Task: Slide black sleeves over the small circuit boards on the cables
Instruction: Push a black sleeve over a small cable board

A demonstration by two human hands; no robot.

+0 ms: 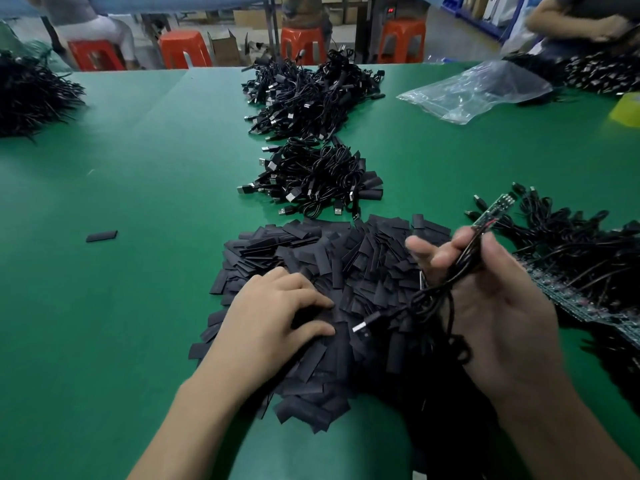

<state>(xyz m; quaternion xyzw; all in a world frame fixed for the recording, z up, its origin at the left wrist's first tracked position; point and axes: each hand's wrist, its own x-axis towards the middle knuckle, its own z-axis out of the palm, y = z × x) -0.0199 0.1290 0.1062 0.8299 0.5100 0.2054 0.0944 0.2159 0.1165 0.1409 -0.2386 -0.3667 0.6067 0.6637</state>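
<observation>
A heap of flat black sleeves (pixel 311 247) covers the green table in front of me. My left hand (pixel 277 313) lies palm down on the heap, fingertips pressing on a sleeve; whether it grips one I cannot tell. My right hand (pixel 491 299) is raised over the heap's right side and holds a black cable (pixel 460 268). The cable's small green circuit board (pixel 495 208) sticks up bare past my fingers. Its USB plug (pixel 363 325) dangles below my palm.
Finished cables lie in piles at centre (pixel 311 178) and further back (pixel 304 95). Unsleeved cables with boards lie at right (pixel 571 258). One stray sleeve (pixel 101 235) rests at left. A clear plastic bag (pixel 478 90) sits at back right; another person's arm (pixel 571 19) is behind it.
</observation>
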